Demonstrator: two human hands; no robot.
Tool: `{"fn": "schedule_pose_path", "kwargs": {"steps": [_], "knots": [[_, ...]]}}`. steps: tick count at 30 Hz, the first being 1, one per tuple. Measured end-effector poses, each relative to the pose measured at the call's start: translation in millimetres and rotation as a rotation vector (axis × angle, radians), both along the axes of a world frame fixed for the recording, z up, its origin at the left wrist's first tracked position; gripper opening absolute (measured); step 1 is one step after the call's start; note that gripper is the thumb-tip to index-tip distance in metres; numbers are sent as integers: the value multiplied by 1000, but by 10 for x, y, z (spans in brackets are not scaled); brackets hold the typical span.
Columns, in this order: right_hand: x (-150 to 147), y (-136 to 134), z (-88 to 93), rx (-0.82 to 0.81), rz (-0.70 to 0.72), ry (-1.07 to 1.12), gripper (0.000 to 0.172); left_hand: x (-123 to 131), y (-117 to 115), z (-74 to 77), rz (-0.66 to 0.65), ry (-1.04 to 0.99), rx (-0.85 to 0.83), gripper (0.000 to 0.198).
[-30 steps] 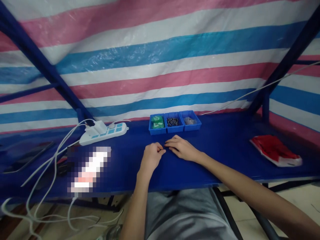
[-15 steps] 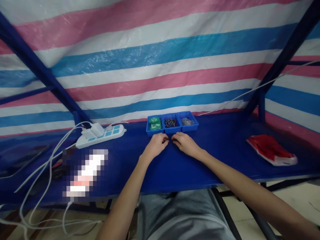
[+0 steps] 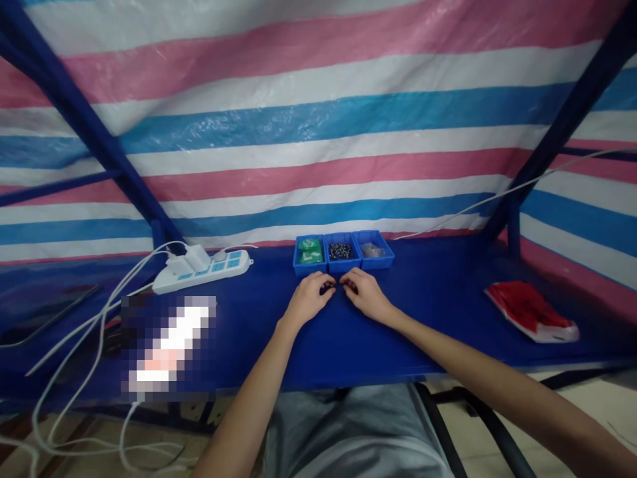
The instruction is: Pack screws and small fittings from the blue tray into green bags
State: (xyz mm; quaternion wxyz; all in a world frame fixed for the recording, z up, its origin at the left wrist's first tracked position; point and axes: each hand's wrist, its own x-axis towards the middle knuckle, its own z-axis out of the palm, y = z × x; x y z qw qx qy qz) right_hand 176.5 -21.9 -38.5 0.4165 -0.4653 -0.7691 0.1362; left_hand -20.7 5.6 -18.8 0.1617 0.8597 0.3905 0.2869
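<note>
My left hand (image 3: 309, 297) is just in front of the left blue bin (image 3: 309, 269), which has green packets (image 3: 310, 251) in it. Its fingers are curled in a pinch around something small and dark that I cannot make out. Close on its right, my right hand (image 3: 365, 292) has thumb and fingers curled together near the middle bin (image 3: 343, 266) of small black and silver parts (image 3: 340, 251); what it holds, if anything, is hidden. The right bin (image 3: 378, 264) contains clear plastic pieces (image 3: 372, 250). The fingertips of both hands nearly meet.
A white power strip (image 3: 204, 271) with plugs and cables stands at the left, behind a pixelated bright object (image 3: 174, 345). A red and white package (image 3: 531, 311) lies on the right of the blue table (image 3: 318, 352). Striped sheeting (image 3: 318, 166) hangs behind.
The view has shifted slightly, so the bins sit a little lower. My fingers are a bit more rounded, and a small gap shows between thumb and fingers of each hand.
</note>
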Motion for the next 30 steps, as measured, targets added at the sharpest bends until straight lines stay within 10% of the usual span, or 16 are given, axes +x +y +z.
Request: {"fn": "schedule_pose_path", "kwargs": {"steps": [11,22,30], "knots": [[35,139,-11,-319,-52,674,21,206,-36,319,106,-301,60,23],[61,162,-57,-275,-9,463,18,158,174,-48,87,-302,-116,21],[41,137,-40,-255,-4,398,17,145,217,-29,42,-356,-273,21]]}}
